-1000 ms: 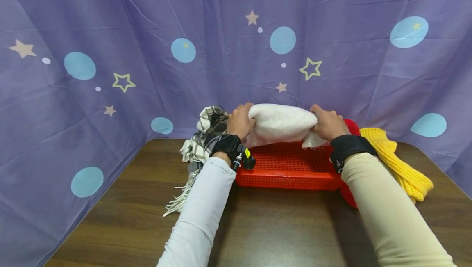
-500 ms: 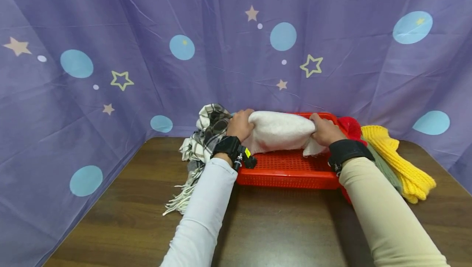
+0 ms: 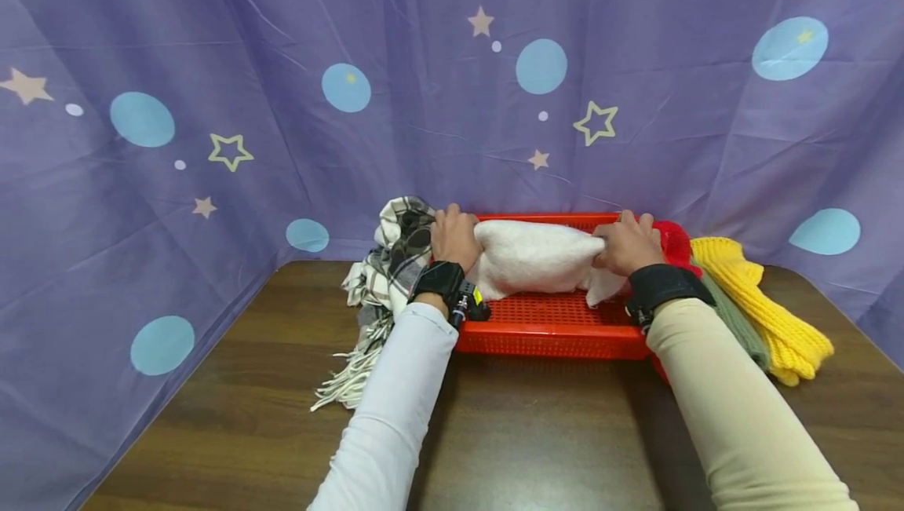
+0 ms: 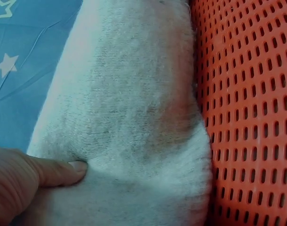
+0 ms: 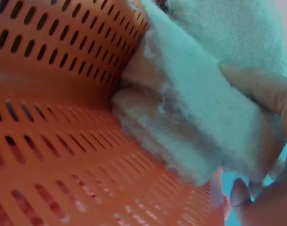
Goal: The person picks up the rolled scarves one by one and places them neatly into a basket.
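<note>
White cloth [image 3: 537, 258] sits in a red basket [image 3: 554, 343] between the left hand [image 3: 455, 239] and right hand [image 3: 628, 246], each gripping 1 end.

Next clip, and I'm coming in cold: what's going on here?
A person holds a folded white fuzzy cloth by its two ends, left hand on one, right hand on the other, at a red perforated basket. Neither hand has let go. A checked, fringed scarf lies left of the basket; red, green and yellow fabrics lie to its right.
</note>
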Demonstrator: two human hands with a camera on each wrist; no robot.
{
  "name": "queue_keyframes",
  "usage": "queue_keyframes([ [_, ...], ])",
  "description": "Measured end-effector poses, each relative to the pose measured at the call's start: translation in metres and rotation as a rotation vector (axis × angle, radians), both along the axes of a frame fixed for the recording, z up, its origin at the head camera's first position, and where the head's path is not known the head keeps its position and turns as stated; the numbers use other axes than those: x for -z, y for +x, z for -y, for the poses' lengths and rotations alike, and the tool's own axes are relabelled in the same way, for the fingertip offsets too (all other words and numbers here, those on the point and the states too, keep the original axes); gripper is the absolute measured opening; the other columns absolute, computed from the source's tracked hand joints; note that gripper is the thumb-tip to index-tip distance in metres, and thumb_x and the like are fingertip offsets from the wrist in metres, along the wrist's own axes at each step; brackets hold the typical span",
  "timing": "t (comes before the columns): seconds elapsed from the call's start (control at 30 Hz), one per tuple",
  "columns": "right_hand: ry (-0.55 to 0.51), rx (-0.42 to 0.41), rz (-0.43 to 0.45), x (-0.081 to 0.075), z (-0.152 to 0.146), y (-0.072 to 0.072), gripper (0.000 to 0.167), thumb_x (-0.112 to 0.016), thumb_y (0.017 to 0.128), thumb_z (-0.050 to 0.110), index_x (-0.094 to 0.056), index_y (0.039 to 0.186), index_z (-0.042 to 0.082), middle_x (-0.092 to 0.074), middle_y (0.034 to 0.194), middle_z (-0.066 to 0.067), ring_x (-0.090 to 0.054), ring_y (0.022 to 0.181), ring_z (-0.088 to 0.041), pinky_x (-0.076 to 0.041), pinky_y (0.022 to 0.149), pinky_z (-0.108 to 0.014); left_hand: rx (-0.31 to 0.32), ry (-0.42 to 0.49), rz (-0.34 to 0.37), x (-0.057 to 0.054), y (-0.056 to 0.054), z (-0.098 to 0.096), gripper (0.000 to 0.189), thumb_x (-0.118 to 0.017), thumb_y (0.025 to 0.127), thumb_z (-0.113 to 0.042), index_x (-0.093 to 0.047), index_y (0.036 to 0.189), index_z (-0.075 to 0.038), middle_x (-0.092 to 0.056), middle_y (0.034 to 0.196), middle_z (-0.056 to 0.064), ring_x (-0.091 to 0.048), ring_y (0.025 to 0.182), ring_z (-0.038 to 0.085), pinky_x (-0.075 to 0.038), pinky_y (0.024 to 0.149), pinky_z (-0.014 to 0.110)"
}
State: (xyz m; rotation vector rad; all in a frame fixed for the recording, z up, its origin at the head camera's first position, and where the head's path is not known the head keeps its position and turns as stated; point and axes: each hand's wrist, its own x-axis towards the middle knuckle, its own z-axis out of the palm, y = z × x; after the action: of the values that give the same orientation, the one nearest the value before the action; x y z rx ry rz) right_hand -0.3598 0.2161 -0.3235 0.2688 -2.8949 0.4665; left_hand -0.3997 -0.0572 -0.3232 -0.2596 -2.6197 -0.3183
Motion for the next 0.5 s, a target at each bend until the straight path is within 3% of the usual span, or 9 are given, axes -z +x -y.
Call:
queue_keyframes([
  [0.1, -0.032, 0.018, 0.021, -0.001, 0.0, 0.002, 0.04, -0.079, 0.079, 0.011, -0.074, 0.117, 0.003, -0.051, 0.111, -0.033, -0.043, 0.106, -0.052, -0.041, 0.091, -0.061, 0.055, 0.057, 0.012, 0.001, 0.001, 0.0, 0.023, -0.074, 0.085, -0.003, -0.07, 0.107, -0.002, -0.065, 0.106, 0.02, -0.065, 0.099, 0.041, -0.054, 0.085, 0.049],
  [0.2, -0.042, -0.019, 0.011, -0.002, -0.002, 0.001, 0.038, -0.077, 0.078, 0.007, -0.075, 0.115, 0.002, -0.061, 0.116, -0.034, -0.055, 0.105, -0.051, -0.048, 0.089, -0.061, 0.088, 0.049, 0.051, 0.0, 0.002, 0.001, 0.019, -0.071, 0.086, 0.0, -0.068, 0.105, 0.0, -0.068, 0.104, 0.022, -0.068, 0.097, 0.041, -0.056, 0.083, 0.049],
  [0.37, -0.032, -0.026, 0.035, -0.005, -0.002, 0.002, 0.04, -0.072, 0.077, 0.007, -0.074, 0.116, 0.004, -0.069, 0.113, -0.026, -0.062, 0.099, -0.048, -0.051, 0.084, -0.059, 0.098, 0.004, 0.086, -0.006, 0.006, 0.004, 0.013, -0.07, 0.09, -0.001, -0.078, 0.1, -0.002, -0.075, 0.102, 0.017, -0.07, 0.098, 0.038, -0.057, 0.085, 0.046],
  [0.5, -0.029, -0.019, 0.112, -0.01, 0.0, 0.007, 0.044, -0.069, 0.076, 0.007, -0.072, 0.12, 0.003, -0.07, 0.11, -0.026, -0.062, 0.099, -0.048, -0.052, 0.084, -0.055, 0.084, 0.003, 0.133, -0.009, 0.007, 0.004, 0.013, -0.067, 0.093, -0.003, -0.08, 0.096, -0.003, -0.076, 0.1, 0.015, -0.071, 0.098, 0.037, -0.057, 0.085, 0.046],
])
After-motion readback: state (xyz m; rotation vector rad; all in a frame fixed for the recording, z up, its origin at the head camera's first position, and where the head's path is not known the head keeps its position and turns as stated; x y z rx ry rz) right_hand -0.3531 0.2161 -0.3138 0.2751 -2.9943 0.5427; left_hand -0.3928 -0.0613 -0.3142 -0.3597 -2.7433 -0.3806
